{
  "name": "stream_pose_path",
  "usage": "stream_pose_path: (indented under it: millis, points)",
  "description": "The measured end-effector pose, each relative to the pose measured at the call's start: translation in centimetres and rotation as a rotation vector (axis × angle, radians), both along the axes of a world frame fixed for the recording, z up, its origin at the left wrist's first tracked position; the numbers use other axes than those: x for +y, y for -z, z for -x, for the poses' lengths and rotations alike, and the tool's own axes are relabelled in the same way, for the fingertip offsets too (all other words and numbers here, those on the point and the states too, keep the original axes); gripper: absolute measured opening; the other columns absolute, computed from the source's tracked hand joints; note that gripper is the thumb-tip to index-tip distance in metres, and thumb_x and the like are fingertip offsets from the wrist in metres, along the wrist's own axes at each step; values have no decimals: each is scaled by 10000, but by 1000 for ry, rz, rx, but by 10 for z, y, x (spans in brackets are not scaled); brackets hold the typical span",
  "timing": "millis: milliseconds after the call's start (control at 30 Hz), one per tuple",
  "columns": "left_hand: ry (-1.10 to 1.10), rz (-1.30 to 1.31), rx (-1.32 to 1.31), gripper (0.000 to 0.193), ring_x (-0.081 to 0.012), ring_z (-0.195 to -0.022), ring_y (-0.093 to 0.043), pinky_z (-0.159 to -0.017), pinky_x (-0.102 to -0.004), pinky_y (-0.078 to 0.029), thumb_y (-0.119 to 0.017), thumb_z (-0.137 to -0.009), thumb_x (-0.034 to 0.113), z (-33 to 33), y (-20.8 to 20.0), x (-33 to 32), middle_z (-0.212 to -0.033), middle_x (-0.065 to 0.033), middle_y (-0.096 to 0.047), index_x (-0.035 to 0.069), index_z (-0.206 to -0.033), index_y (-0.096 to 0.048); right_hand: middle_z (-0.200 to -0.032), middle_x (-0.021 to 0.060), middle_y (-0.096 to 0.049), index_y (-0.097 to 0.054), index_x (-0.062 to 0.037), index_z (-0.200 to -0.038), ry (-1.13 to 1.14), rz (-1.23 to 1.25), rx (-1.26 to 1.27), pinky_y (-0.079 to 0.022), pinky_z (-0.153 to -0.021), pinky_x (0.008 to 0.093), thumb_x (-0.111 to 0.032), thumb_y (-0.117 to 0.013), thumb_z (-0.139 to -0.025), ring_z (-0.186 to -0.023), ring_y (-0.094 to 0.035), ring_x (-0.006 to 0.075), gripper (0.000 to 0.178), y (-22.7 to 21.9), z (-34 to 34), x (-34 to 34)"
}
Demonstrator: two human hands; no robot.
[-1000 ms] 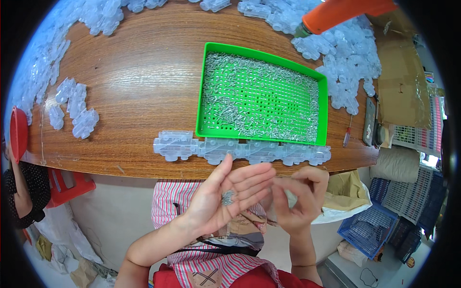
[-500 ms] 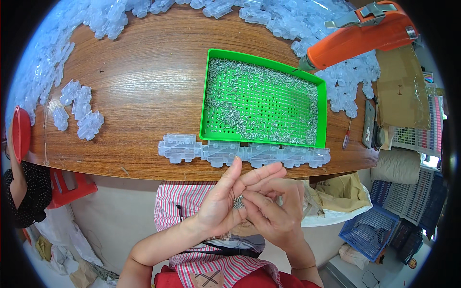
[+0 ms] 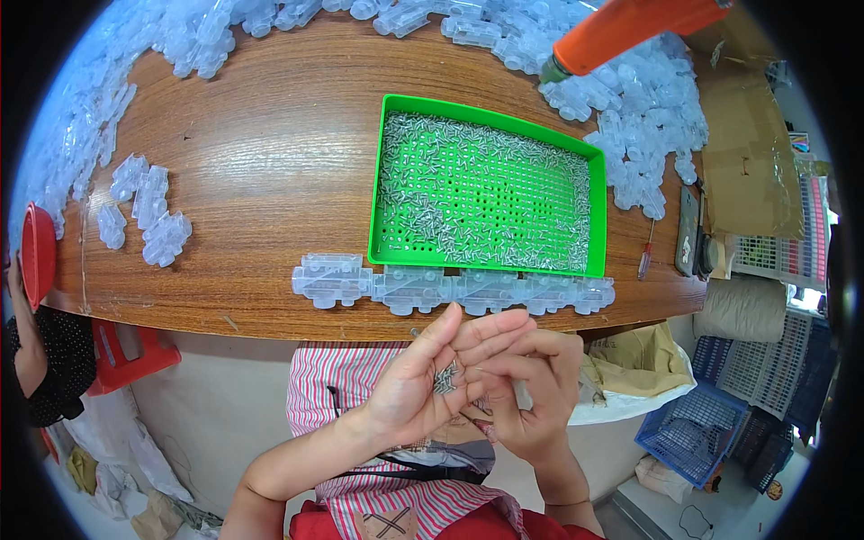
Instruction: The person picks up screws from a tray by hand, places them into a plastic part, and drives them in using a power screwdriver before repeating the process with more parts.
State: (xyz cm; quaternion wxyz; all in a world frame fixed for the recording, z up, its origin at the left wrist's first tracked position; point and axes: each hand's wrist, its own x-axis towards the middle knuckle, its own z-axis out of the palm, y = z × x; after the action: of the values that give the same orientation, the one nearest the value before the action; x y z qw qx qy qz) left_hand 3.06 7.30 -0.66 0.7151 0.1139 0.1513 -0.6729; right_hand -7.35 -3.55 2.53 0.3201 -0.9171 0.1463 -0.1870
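Observation:
My left hand (image 3: 409, 391) is cupped palm up in front of the table edge, with a small heap of silver screws (image 3: 445, 378) in its palm. Close against its fingers, my right hand (image 3: 535, 396) has its thumb and fingertips pinched together. Whatever may be between those fingertips is too small to make out. Just beyond both hands, a row of clear plastic housings (image 3: 409, 290) lies along the front of the table. Behind this row stands a green tray (image 3: 598, 216) with many loose screws spread over its perforated floor.
An orange power screwdriver (image 3: 639, 36) hangs over the back right, above heaped clear plastic parts (image 3: 630, 99). A few more parts (image 3: 151, 193) lie at the left. A red-handled screwdriver (image 3: 645, 261) rests at the right. Another person's arm (image 3: 31, 346) shows at the far left.
My right hand has drawn slightly right from my left palm, so the screws there show more plainly. The orange power screwdriver has swung up and away from the tray.

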Motion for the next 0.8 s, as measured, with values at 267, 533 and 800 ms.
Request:
stream_pose_path:
  millis: [267, 533, 800]
  points:
    - [56, -118, -91, 296, -198, -1086, -607, -943, -298, -511, -540, -963, 179, 12, 15, 10, -1158, -140, -614, -42, -1158, -563, -904, 86, -685, -587, -60, -948, 75, -279, -149, -488, -653, 317, 28, -693, -760, -794, -627, 225, 233, 0, 13, -16]
    - [74, -191, -142, 259, -193, -1000, -645, -905, -290, -538, -553, -953, 158, 8, 12, 4, -1099, -131, -646, -37, -1114, -610, -976, 95, -670, -599, -23, -1073, -85, 275, -53, -484, -668, 316, -61, -706, -696, -793, -619, 235, 394, -2, 8, -21]
    - [65, -198, -210, 219, -187, -896, -677, -837, -298, -573, -593, -927, 130, -2, 18, 12, -992, -143, -675, -41, -1058, -633, -1009, 92, -652, -597, -11, -1102, -210, 385, -27, -495, -682, 317, -141, -652, -697, -881, -601, 231, 428, 1, 4, -21]
